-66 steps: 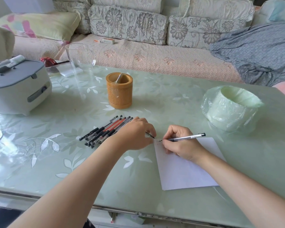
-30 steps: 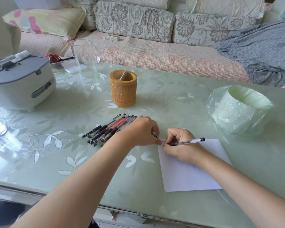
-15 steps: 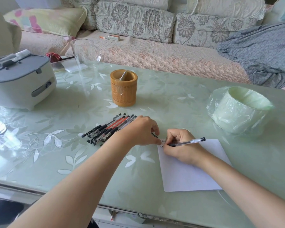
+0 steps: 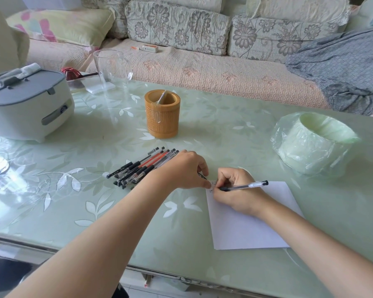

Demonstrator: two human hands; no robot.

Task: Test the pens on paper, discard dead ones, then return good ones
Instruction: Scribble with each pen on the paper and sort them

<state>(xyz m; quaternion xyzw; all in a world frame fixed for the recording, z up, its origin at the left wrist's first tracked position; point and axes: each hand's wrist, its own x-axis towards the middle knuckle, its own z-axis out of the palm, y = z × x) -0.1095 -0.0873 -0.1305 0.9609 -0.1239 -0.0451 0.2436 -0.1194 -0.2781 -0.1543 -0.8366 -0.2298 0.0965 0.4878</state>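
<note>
A white sheet of paper (image 4: 246, 231) lies on the green glass table (image 4: 95, 211). My right hand (image 4: 235, 190) grips a clear pen (image 4: 250, 185) with its tip on the sheet's top-left corner, where small ink marks show. My left hand (image 4: 181, 171) rests curled at that corner, its thumb on the paper's edge, and a small dark piece (image 4: 202, 175), seemingly a pen cap, sticks out between its fingers. Several black and red pens (image 4: 142, 166) lie bunched just left of that hand. A bamboo pen holder (image 4: 162, 114) stands behind them.
A small bin lined with a green plastic bag (image 4: 310, 145) sits at the right. A grey-lidded appliance (image 4: 28, 106) stands at the left, a clear glass jar (image 4: 112, 69) behind the holder. A sofa runs along the table's far edge.
The view has shifted slightly. My right hand has moved the pen tip a little over the paper's corner, leaving marks there. My left hand has stayed in place.
</note>
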